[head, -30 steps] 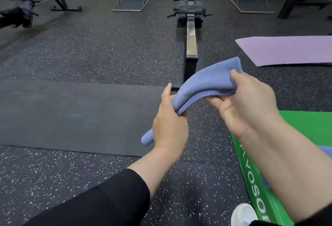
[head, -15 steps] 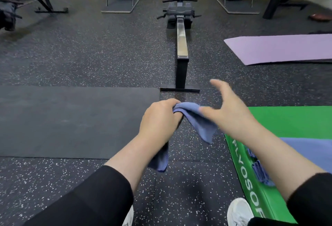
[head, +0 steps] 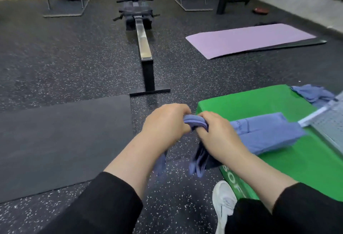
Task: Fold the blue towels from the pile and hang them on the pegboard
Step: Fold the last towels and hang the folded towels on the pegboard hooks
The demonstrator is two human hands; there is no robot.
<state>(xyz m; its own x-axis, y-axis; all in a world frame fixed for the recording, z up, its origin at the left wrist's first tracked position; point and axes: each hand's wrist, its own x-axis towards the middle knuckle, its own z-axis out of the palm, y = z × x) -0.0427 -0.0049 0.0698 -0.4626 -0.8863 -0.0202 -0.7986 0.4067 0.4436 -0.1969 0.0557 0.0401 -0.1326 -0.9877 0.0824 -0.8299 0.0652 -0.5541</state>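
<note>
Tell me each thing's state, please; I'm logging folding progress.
Blue cloth towel in hands: bunched, gripped by both hands, ends hanging.
Left hand: gripping towel.
Right hand: gripping towel.
Folded blue towel: lying on green foam box.
Crumpled blue towel: unfolded, at box's far corner.
Purple exercise mat: unrolled flat.
</note>
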